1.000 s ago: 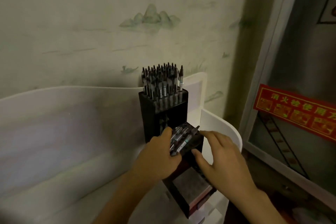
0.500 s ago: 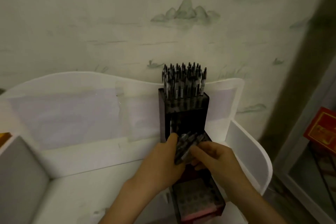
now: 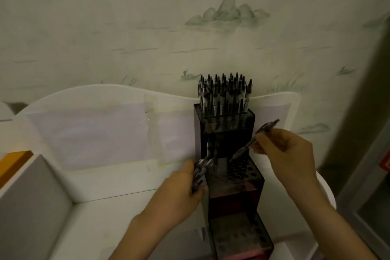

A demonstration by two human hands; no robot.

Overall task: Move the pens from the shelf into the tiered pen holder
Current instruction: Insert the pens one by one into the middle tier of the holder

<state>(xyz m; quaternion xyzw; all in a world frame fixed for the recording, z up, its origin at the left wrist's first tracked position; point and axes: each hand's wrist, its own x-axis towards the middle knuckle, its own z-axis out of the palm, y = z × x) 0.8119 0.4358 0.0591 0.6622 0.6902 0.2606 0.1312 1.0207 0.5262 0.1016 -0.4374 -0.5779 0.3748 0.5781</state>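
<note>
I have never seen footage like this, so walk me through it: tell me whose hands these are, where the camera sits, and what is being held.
There is no machine here: a head-worn camera looks down at a person's bare hands. On the white shelf stands a dark stepped pen holder with rows of holes; its top tier is packed with upright dark pens. The right hand pinches a single dark pen, tip slanting toward the middle tier's holes. The left hand grips a small bundle of pens beside the holder.

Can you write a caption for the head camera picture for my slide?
Right hand lowers one pen toward the tiered pen holder.
</note>
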